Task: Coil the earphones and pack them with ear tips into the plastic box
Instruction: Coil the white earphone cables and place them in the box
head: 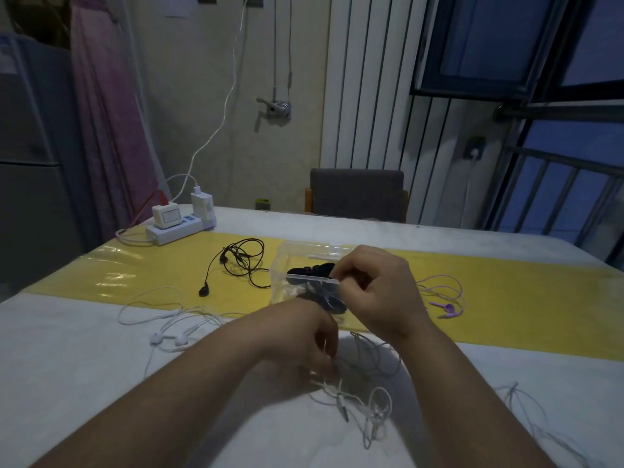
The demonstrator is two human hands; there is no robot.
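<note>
The clear box [284,260] sits on the yellow strip [152,268], mid-table, and there's a dark bundle [310,271] inside it, too murky to say exactly what. The right hand [378,292] is on the box, fingers curled, fingertips pinching its near rim. The left hand [304,336] hangs lower, fingers pointing down over a tangled white cable [368,405] on the white cloth [84,366]. It's blurred, and I can't tell whether it has hold of the wire. Left of the box, black earphones [236,261] lie loose on the yellow strip. Nearer, on the cloth, white earphones [169,329] sprawl uncoiled. Just right of the right hand lie purple earphones [445,304]. One more pale cable [526,410] trails at the right edge. In the far-left corner there's a power strip [175,230] with chargers plugged in. A grey chair [358,194] stands behind the table.
</note>
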